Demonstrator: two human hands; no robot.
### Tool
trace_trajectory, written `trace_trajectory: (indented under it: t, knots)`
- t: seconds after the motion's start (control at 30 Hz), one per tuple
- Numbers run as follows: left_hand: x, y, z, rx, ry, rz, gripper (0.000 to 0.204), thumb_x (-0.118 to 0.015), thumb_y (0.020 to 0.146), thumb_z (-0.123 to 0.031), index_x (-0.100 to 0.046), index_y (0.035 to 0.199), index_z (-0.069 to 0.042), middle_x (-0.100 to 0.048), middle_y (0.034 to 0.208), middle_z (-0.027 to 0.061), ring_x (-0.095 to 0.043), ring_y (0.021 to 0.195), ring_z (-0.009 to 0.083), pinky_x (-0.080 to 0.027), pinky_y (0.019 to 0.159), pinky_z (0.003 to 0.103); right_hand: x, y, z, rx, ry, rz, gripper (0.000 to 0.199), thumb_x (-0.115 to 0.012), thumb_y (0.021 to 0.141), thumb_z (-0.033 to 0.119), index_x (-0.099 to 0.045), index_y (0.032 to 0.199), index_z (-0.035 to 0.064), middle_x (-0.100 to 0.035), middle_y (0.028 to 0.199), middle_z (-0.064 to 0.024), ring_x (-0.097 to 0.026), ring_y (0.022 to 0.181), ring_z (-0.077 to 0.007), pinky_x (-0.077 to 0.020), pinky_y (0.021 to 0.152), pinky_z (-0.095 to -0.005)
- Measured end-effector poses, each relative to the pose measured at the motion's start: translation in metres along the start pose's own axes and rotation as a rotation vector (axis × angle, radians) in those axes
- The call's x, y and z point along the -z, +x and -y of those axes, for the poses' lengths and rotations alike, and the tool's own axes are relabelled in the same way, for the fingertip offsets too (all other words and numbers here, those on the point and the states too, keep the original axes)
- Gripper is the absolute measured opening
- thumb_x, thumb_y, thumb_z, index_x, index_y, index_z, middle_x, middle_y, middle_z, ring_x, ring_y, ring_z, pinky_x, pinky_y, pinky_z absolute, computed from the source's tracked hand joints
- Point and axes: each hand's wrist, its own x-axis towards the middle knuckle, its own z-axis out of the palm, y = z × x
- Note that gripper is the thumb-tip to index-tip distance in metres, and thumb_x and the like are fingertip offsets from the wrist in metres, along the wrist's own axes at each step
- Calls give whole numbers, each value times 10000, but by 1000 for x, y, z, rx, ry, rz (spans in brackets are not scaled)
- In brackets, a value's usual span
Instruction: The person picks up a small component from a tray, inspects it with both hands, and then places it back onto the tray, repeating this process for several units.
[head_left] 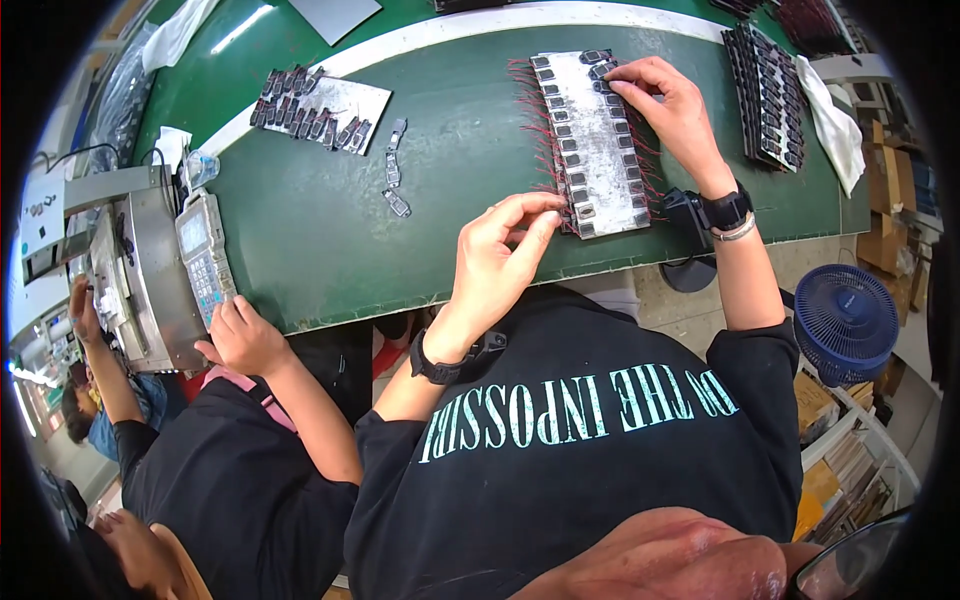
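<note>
A pale metal plate (pixel 604 150) lies on the green table in front of me. Small black rectangular parts with thin red wires line its two long edges. At the far right corner, my right hand (pixel 672 108) pinches a small black part (pixel 601 72) between thumb and fingers. My left hand (pixel 500 245) is by the near left edge of the plate, thumb and forefinger closed together among the red wires. What sits between those fingertips is too small to make out.
Left of the plate lie a few loose black parts (pixel 393 168) and another part-filled plate (pixel 352 105). A stack of filled plates (pixel 768 100) and a white cloth (pixel 832 130) are at right. A co-worker's hand (pixel 245 335) touches a keypad device (pixel 205 255). A blue fan (pixel 846 322) stands beyond the table edge.
</note>
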Motion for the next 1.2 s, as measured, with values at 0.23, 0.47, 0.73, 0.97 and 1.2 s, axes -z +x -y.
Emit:
trace_trajectory:
  t: [0.23, 0.47, 0.73, 0.97, 1.2]
  knots:
    - [14, -15, -5, -132, 159, -159, 166, -644, 975, -43, -713, 1122, -11, -734, 1094, 79, -722, 950, 151, -564, 770, 259, 2, -12, 13, 198, -117, -189, 150, -670, 948, 77, -723, 1080, 29, -691, 1021, -57, -657, 934, -167, -509, 820, -290]
    - [80, -22, 10, -225, 792, -771, 106, -716, 915, -97, -727, 1001, -36, -700, 927, 88, -700, 737, 207, -537, 657, 301, -2, -24, 23, 191, -323, -76, 141, -671, 952, 84, -704, 1076, 28, -686, 1032, -88, -671, 952, -218, -515, 821, -289]
    - [79, -11, 14, -50, 1221, -719, 293, -779, 865, -344, -656, 944, -90, -652, 921, 91, -676, 837, 301, -542, 669, 423, -1, -22, 23, 115, -332, 1, 184, -670, 950, 87, -666, 1122, 23, -697, 1036, -120, -689, 939, -226, -529, 833, -307]
    - [92, -22, 14, -106, 1164, -609, 274, -790, 853, -288, -656, 975, -83, -650, 928, 65, -656, 835, 288, -539, 710, 402, -9, -22, 29, 169, -322, -62, 198, -687, 931, 105, -675, 1110, 22, -703, 1005, -124, -699, 907, -259, -540, 820, -324]
    - [82, -23, 2, 125, 361, -556, 243, -754, 912, -137, -670, 1100, -7, -685, 979, 56, -678, 808, 125, -568, 687, 293, -4, -11, 31, 36, -202, 86, 186, -684, 930, 102, -659, 1089, 10, -688, 946, -121, -680, 843, -236, -537, 788, -332]
